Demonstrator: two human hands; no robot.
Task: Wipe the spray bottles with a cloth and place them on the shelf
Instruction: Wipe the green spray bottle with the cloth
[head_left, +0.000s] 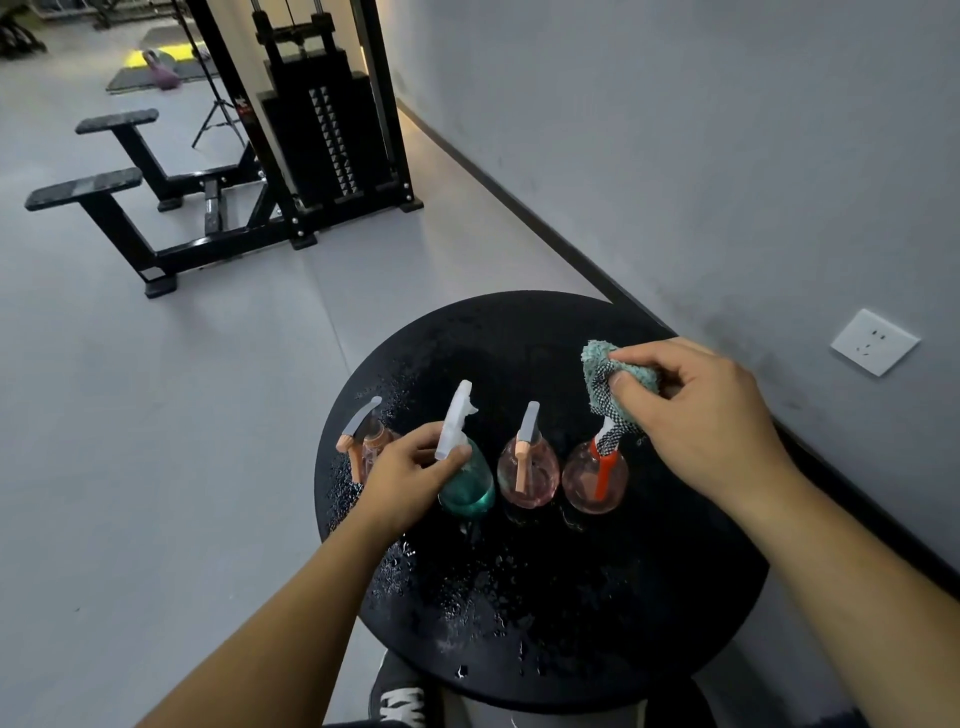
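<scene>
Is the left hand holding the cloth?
No: the right hand grips the cloth, while the left hand holds the teal spray bottle.

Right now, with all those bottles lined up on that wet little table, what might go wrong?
1. Droplets cover the round black table, so the teal clear spray bottle could slip in the left hand that grips its neck.
2. The four bottles stand close together; lifting the teal one may knock the pink bottle with the grey-and-orange trigger beside it.
3. The teal cloth in the right hand drapes onto the red-triggered pink bottle and might drag it over.
</scene>
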